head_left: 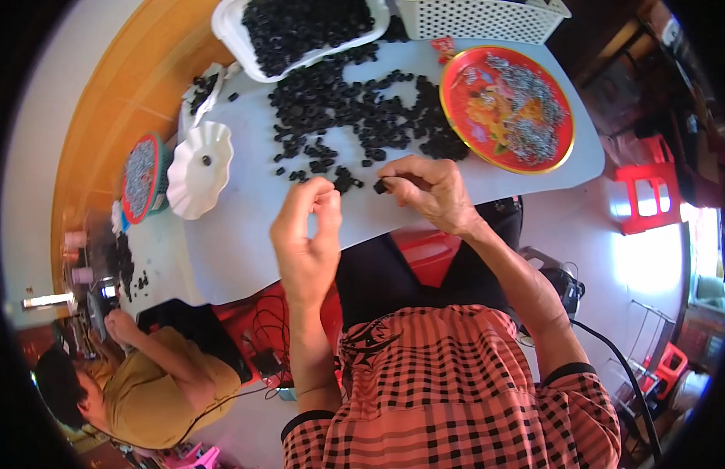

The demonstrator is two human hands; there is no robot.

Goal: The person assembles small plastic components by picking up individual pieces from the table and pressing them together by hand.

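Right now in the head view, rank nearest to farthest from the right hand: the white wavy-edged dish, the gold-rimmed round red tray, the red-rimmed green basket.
1. Red tray: ahead and right of the right hand.
2. White dish: left, past the left hand.
3. Green basket: farther left, beyond the dish.

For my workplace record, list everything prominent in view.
small parts: many, black, table's middle
tub: one, white, table's far edge
perforated basket: one, white, right of tub
tray: one, red, table's right
scalloped dish: one, white, table's left
container: one, red-rimmed, left of dish
table: one, pale, centre
stools: at least two, red, right side
co-worker: one, mustard top, lower left
left hand: one, bare, over table
right hand: one, bare, over table, pinching black part
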